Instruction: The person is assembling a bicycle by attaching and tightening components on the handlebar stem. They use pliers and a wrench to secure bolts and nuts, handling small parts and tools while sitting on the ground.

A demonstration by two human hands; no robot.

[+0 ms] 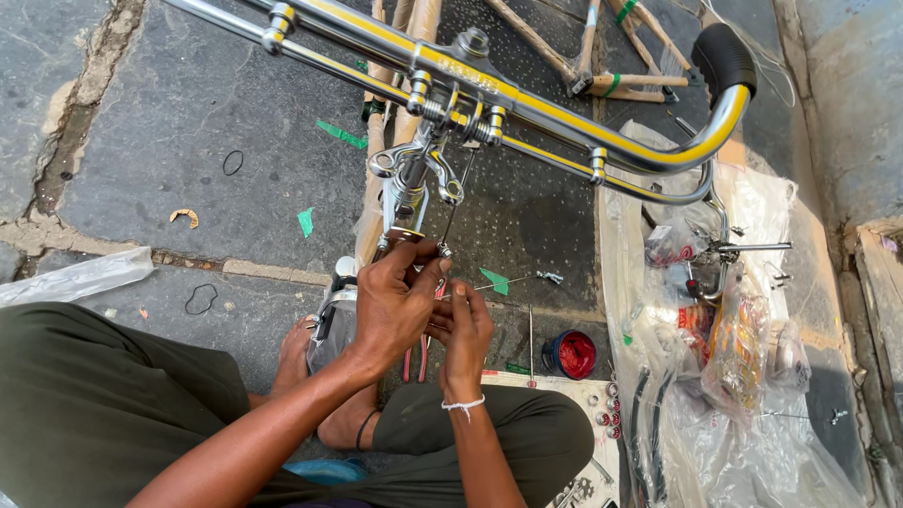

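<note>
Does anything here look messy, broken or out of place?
Nothing looks broken. The stone floor is cracked and littered with green tape scraps and rubber bands. Small bolts lie loose near the red tin. Both hands, left hand and right hand, work at the chrome handlebar.

Clear plastic parts bags (743, 348) with red and orange contents lie heaped on the ground at the right, and another clear plastic bag (75, 276) lies at the left.
</note>
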